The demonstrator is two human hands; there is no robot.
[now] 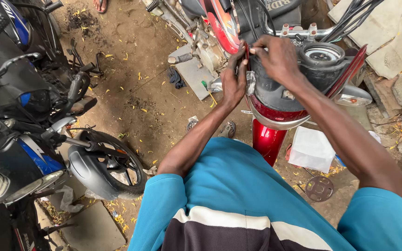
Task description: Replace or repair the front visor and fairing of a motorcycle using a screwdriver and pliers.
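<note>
A red motorcycle (268,135) fills the top and middle of the view, its front end facing the person, who leans over it in a teal shirt. Its headlight cowl (275,90) is the work in hand: the black back shell sits over the red front fender, with the round speedometer (322,54) exposed on top, the chrome handlebar clamp (298,31) just behind it and a bundle of black cables running away at the upper right. As far as can be judged, the cowl is in place on the bike but not closed up, for the instrument pod stands bare and a narrow red trim strip (348,72) leans loose along its right edge; whether parts are going on or coming off cannot be told. To the left stands a second, black and blue motorcycle (19,139) with its front wheel (110,162) turned toward the person, well apart from the work. On the dirt lie a white folded cloth or paper (311,148), a dark round sprocket-like disc (319,188) and a green-handled screwdriver (207,91). The left hand (233,81) grips the cowl's left edge, fingers curled around it. The right hand (278,58) is pinched narrowly at the cowl's top edge; whether it holds a small fastener cannot be told.
</note>
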